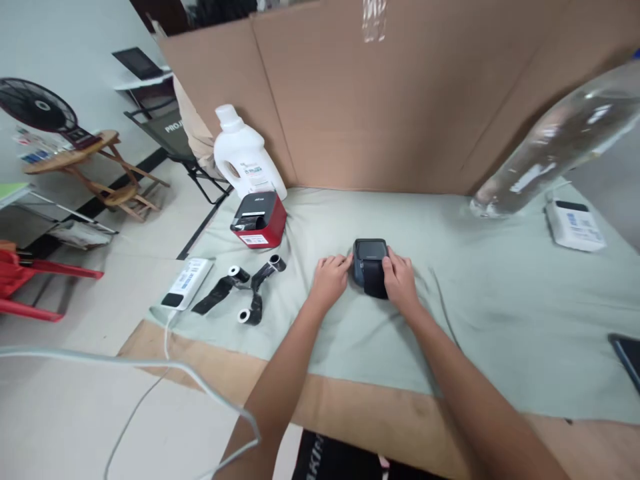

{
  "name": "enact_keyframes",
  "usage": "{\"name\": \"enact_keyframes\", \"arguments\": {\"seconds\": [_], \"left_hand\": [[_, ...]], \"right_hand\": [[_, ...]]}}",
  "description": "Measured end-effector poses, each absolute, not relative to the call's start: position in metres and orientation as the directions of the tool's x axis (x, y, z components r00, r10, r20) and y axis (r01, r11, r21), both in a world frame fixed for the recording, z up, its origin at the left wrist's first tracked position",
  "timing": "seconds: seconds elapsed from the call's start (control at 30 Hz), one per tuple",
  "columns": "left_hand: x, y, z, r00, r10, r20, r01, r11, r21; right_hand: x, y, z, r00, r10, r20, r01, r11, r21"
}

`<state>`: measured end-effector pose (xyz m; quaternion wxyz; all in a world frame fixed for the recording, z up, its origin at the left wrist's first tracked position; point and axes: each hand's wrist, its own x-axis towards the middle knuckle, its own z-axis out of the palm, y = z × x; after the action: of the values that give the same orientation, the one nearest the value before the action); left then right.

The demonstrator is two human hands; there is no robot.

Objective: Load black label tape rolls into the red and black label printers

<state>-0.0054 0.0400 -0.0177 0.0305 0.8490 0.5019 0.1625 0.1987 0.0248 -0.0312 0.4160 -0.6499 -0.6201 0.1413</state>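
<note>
Between my two hands on the pale green cloth sits a small dark label printer [370,249], a black strip [374,278] lying over its front. My left hand [331,277] presses its fingers to the printer's left side. On the other side, my right hand [400,277] grips the right edge, thumb on top near the strip. To the left stands a red label printer [271,223] with a black top. Three small rolls with white cores and loose black tails lie in front of it, among them one roll [249,315] nearest me.
A cardboard wall [380,113] closes off the back. White jug [247,157] stands at back left; a large clear bottle [555,140] leans at right. White power banks [187,283] lie at both sides. A white cable [200,383] crosses the lower left; a dark device [627,357] lies far right.
</note>
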Motion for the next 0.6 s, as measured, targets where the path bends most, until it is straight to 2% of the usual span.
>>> {"name": "enact_keyframes", "arguments": {"seconds": [0.6], "left_hand": [[-0.002,0.0379,-0.0193,0.415,0.877,0.24,0.87,-0.46,0.176]], "right_hand": [[0.1978,0.0279,-0.0345,0.163,0.919,0.359,0.728,0.133,-0.672]]}}
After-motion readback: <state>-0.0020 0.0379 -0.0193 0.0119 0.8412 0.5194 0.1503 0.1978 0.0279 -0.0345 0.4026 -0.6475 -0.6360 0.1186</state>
